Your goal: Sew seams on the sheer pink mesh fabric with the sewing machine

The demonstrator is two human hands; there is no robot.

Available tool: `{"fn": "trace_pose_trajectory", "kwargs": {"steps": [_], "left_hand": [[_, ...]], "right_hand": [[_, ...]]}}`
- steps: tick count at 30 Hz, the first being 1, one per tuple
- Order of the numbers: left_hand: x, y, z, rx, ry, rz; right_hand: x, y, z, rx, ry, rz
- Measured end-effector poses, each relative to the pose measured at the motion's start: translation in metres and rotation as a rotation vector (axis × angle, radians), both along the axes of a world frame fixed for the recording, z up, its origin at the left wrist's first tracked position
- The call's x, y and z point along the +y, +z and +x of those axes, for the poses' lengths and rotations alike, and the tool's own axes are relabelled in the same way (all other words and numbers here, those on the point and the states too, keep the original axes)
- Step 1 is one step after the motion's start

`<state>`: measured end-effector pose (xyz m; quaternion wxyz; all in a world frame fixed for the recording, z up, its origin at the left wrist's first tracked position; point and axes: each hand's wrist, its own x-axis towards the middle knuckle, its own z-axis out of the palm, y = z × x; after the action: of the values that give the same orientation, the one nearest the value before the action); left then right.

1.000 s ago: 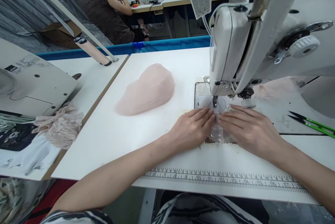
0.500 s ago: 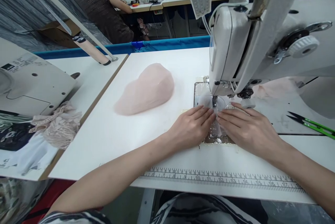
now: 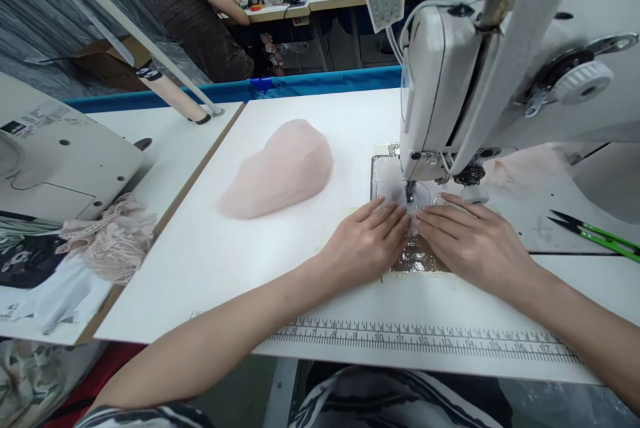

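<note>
My left hand lies palm down at the left of the sewing machine's presser foot, fingers stretched toward it. From the other side my right hand rests flat, its fingertips nearly meeting those of the left. Under the fingertips of both is a small piece of sheer, pale fabric, mostly hidden by my fingers. It lies over the shiny machine bed plate. The white sewing machine head stands directly above. Left of my hands a sheer pink fabric piece lies on the table.
Green-handled thread snips lie at the right. More pink fabric is behind the needle area. A printed ruler runs along the front edge. At left are lace trim and another machine. A person sits beyond the blue-edged table.
The sheer fabric between my hands has slid forward toward the presser foot, baring more of the plate nearer me. Both hands stay in almost the same place.
</note>
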<state>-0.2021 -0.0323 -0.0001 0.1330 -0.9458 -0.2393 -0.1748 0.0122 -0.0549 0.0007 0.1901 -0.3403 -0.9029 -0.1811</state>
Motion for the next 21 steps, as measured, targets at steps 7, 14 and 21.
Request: {"fn": "trace_pose_trajectory", "kwargs": {"steps": [7, 14, 21], "left_hand": [[-0.0038, 0.0016, -0.0009, -0.004, 0.076, -0.047], [-0.0055, 0.0010, -0.0011, -0.006, 0.094, -0.013], [0.0028, -0.0011, 0.0007, 0.006, 0.141, -0.025]], "right_hand": [[-0.0049, 0.0028, -0.0042, 0.102, -0.034, -0.053], [-0.0075, 0.0042, -0.0050, 0.105, -0.090, -0.117], [0.0004, 0.0043, -0.0052, 0.004, -0.158, -0.067]]}}
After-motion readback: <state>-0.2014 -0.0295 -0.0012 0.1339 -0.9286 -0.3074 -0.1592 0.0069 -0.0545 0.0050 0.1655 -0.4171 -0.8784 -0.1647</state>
